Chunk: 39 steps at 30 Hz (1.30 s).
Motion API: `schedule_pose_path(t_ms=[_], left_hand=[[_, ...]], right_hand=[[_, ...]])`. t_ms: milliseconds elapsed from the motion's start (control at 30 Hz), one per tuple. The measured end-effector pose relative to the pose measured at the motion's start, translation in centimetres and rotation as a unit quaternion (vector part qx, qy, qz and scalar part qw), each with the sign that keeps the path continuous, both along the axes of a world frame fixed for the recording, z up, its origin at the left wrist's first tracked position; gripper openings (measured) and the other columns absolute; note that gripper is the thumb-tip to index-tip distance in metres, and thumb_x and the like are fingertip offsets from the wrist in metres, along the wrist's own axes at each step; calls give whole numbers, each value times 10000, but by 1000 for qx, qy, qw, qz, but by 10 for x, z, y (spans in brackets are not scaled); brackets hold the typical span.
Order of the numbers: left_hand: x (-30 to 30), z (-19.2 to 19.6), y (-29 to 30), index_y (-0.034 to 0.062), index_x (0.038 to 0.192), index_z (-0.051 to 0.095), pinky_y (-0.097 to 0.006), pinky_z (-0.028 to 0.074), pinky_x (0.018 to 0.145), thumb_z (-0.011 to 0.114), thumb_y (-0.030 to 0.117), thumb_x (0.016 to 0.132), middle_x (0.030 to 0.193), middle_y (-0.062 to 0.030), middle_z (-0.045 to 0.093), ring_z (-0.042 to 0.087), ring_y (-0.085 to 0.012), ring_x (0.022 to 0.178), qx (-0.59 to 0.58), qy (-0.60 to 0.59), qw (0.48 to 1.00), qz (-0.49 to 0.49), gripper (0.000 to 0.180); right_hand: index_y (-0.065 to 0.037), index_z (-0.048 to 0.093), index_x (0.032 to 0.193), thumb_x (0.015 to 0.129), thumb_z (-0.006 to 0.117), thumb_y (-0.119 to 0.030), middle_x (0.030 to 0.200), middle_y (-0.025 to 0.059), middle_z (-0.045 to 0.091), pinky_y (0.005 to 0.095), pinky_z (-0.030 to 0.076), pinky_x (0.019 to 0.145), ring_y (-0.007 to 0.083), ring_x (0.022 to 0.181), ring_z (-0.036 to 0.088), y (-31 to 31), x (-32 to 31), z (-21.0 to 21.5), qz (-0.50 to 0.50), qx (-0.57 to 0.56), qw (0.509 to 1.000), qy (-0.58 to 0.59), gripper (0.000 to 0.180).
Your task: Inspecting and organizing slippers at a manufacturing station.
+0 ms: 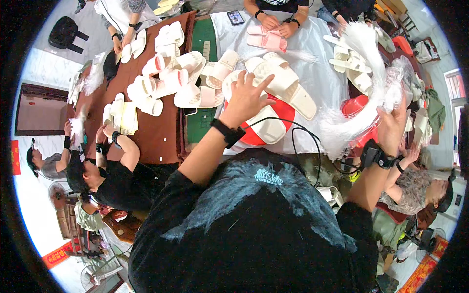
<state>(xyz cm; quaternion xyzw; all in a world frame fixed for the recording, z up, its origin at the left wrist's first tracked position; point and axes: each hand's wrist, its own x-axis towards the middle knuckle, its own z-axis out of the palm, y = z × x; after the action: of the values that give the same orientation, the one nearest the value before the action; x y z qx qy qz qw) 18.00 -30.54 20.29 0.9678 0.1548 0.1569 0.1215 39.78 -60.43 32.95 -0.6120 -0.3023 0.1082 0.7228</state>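
Note:
My left hand (248,97) is spread open over cream slide slippers, with its fingers apart. Under and beside it lie one cream slipper (267,128) on a red round surface (286,110) and another slipper (288,88) to its right. At the right, my right hand (392,128) has its thumb and fingers closed about crumpled clear plastic (394,88); its fingertips are partly hidden there. Just left of that hand, a long bundle of whitish translucent plastic (367,73) curves down across the table covering. Both my wrists wear black bands.
More cream slippers (172,80) are heaped on the brown tabletop (151,129). Opposite, a person's hands (277,27) work on pink slippers (264,38) near a phone (235,18). Co-workers sit at both sides. A black cable (293,124) loops before my chest. Red containers (354,105) stand at right.

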Motion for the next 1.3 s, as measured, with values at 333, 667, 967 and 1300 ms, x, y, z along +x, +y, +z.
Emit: schedule_pose_path(t_ms=[333,667,967,1300], left_hand=[[48,-30,-12,248,1424,455,-635,377,920,672,595,779,1302,-249,485,420,-483,1235,-4,96,990,103,764],[39,-37,2,211,1396,478,-576,370,964,702,339,688,1282,-223,512,447,-395,1245,-47,53,996,53,754],[37,-48,35,192,1386,516,-466,405,1017,716,223,627,1281,-226,520,465,-410,1202,-138,12,990,20,785],[39,-49,42,178,1378,537,-451,391,1036,687,192,642,1295,-242,513,472,-411,1195,-144,0,988,-50,751]], right_hand=[[-18,535,1271,718,578,62,1148,50,603,297,456,906,164,1034,574,-12,106,-95,-105,-147,980,-86,560],[-148,437,1434,809,639,-58,1059,172,621,425,494,870,297,977,633,32,147,-272,-25,-418,840,-347,663],[-122,461,1413,849,674,-209,1274,202,594,406,433,999,338,1147,584,-4,62,-386,-10,-398,917,7,609],[-124,550,1330,906,628,-208,1066,55,679,262,500,700,138,874,650,-113,0,-347,20,-294,887,356,440]])
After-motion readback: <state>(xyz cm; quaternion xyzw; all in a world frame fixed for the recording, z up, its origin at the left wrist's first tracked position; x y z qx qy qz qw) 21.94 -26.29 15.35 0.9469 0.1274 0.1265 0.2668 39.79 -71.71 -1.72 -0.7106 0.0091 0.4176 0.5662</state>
